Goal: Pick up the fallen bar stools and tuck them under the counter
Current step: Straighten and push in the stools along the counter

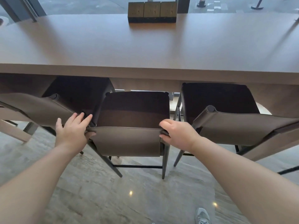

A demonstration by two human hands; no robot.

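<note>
Both hands (72, 131) (176, 133) grip middle stool (129, 139) — smooth curved leather backrest.

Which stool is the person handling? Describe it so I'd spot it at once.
Find the long brown counter by the window; three stools stand along its near edge. It is the middle stool, the only one with the left hand and right hand on its backrest corners.

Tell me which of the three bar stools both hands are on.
The middle stool: the left hand and right hand hold its backrest's two ends; the neighbouring stools go untouched.
</note>
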